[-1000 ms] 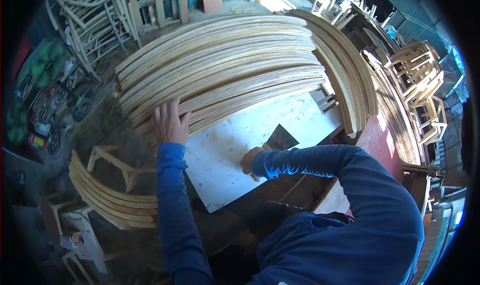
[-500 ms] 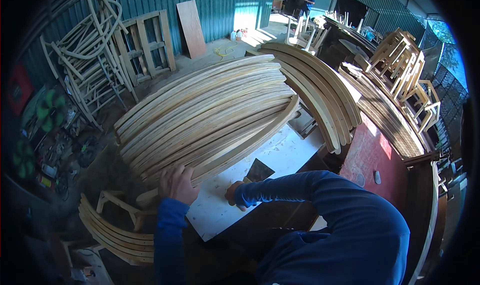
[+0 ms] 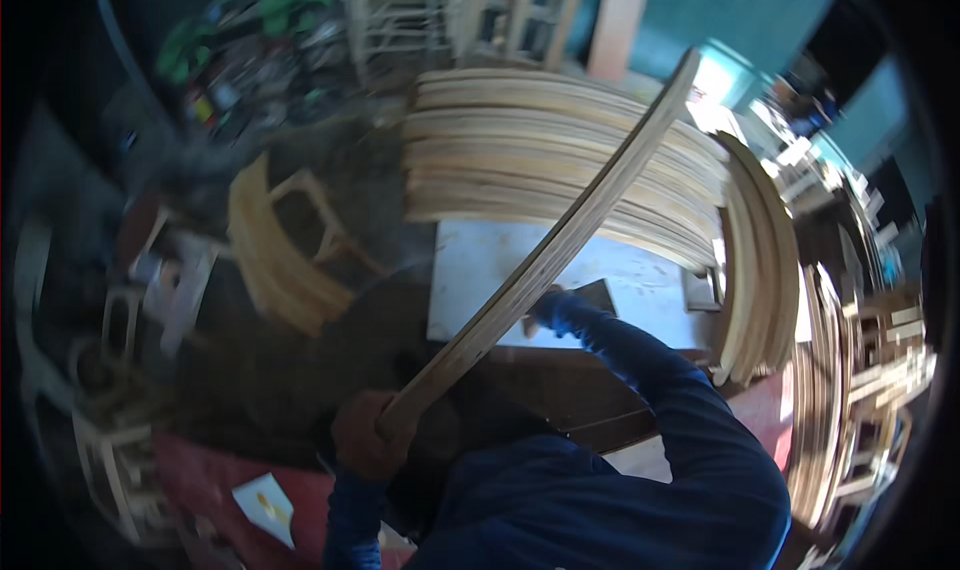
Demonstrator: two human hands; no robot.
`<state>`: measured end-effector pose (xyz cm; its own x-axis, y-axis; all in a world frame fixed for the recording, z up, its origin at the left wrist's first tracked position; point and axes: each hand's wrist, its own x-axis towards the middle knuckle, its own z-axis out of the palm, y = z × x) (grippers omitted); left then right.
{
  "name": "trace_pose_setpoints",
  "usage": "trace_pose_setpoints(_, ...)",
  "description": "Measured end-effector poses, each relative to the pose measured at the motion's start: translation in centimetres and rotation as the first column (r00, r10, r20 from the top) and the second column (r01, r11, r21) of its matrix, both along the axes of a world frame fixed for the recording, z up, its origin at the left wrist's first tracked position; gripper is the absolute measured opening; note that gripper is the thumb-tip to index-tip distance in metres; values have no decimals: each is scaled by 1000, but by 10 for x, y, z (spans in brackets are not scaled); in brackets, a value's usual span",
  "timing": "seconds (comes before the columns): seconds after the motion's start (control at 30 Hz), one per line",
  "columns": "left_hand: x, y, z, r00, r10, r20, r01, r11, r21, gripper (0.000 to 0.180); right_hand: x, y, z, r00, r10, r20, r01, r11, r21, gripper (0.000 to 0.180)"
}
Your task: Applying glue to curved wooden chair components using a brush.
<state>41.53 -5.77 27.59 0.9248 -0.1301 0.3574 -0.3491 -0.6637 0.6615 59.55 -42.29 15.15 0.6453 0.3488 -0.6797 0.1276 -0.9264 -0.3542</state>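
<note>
My left hand [image 3: 370,435] is closed around the lower end of a long, slightly curved wooden slat [image 3: 560,240]. The slat rises diagonally to the right, its far end above the stack of similar slats [image 3: 500,155]. Behind its middle, over the white board [image 3: 470,270], is my right hand [image 3: 540,315]. The slat and motion blur hide most of its fingers, so its grip is unclear. A dark flat square piece [image 3: 598,295] lies on the board beside my right wrist.
More curved wooden pieces [image 3: 760,260] stand stacked at the board's right end. On the left are another bundle of curved slats [image 3: 280,260] and a wooden frame [image 3: 310,205]. A red surface [image 3: 200,475] with a white sheet [image 3: 265,510] lies at lower left.
My left hand has lifted a slat off the near side of the stack and brought it toward me. The view has turned left. My right hand stays over the white board.
</note>
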Motion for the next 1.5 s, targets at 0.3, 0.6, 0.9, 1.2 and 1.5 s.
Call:
trace_pose_setpoints(0.3,-213,86,-5,653,644,-400,-751,619,-229,44,26,-13,-55,967,194,165,-155,962,-224,53)
trace_pose_setpoints(0.6,-345,55,-83,258,791,-555,-898,-15,-440,41,8,12,-41,970,201,138,-142,926,-350,43)
trace_pose_setpoints(0.9,-383,83,-145,611,564,-556,-291,-493,-820,43,19,63,10,596,406,693,-470,876,-109,29)
trace_pose_setpoints(1.2,-374,80,-186,720,463,-517,-5,-741,-671,62,-41,164,124,644,142,751,-426,882,199,31)
trace_pose_setpoints(1.5,-372,75,-211,689,427,-586,-100,-744,-661,51,-65,172,142,680,95,727,-476,812,338,60)
